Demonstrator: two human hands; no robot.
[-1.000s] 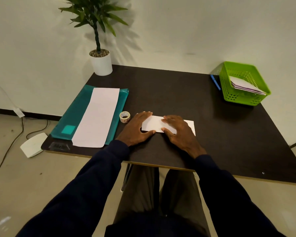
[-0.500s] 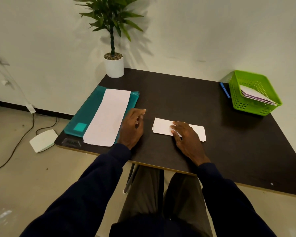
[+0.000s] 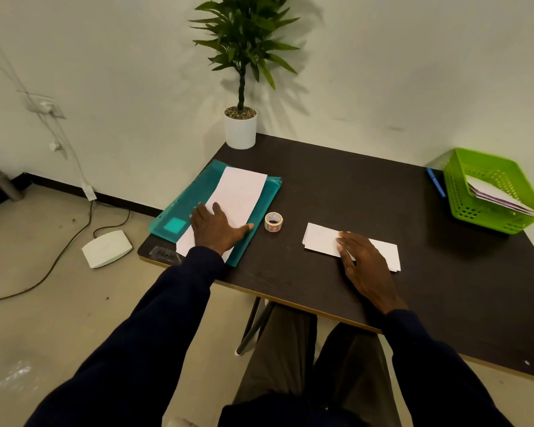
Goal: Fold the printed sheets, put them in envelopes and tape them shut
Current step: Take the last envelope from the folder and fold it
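The left hand (image 3: 218,229) lies flat, fingers spread, on the long sheet (image 3: 244,192) atop the teal folder (image 3: 182,208) at the table (image 3: 352,186)'s left edge; the right hand (image 3: 364,260) presses straight fingers on the folded sheet (image 3: 319,240). A tape roll (image 3: 273,222) stands between.

Dark brown table (image 3: 352,186), busy top.
Teal plastic folder (image 3: 198,198) left, small tape roll (image 3: 273,222), folded white sheet (image 3: 319,240) near, green plastic basket (image 3: 487,218) right.

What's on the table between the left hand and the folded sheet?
Head view: only the tape roll, beside the left hand; bare table up to the folded sheet.
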